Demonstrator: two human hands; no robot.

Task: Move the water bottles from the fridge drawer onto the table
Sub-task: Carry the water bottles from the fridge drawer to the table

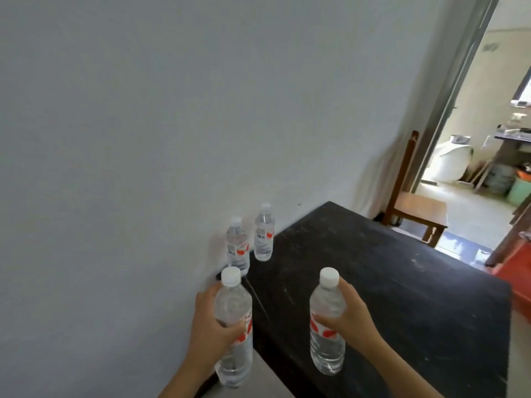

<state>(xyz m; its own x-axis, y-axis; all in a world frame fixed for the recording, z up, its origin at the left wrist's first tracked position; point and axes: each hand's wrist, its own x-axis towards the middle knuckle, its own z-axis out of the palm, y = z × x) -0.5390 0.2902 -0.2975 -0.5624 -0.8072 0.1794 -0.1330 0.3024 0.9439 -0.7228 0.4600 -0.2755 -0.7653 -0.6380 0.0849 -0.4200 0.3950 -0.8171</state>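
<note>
Done so far: two water bottles (238, 248) stand upright on the table (388, 282), at its far left edge close against the wall (172, 110), just beside each other.

In hand: two more are being carried in, one per hand, both upright with caps on.

Left hand (214, 326): fingers and thumb curled round the middle of the left bottle (232, 303). It hangs at the table's near left corner, its base lower than the tabletop edge — not set down.

Right hand (349, 314): fingers wrapped round the shoulder and label of the right bottle (327, 349), held over the near part of the table. I cannot tell whether its base touches the top.

Left to do: by my reckoning, both held bottles need standing on the table, most likely by the pair at the wall. The fridge drawer is out of sight, so whether more bottles wait there cannot be told.

Stage: I would judge it somewhere past the middle, though that rests only on what shows here.

Labels: every bottle wears a white wrap with red shapes and has a white cap. There is small print on the wraps, and what may be a barcode on the farther standing bottle — all too blurred to read, so no brand can be named.

Around: a wooden chair (413, 208) stands beyond the table by an open doorway (488, 139).
</note>
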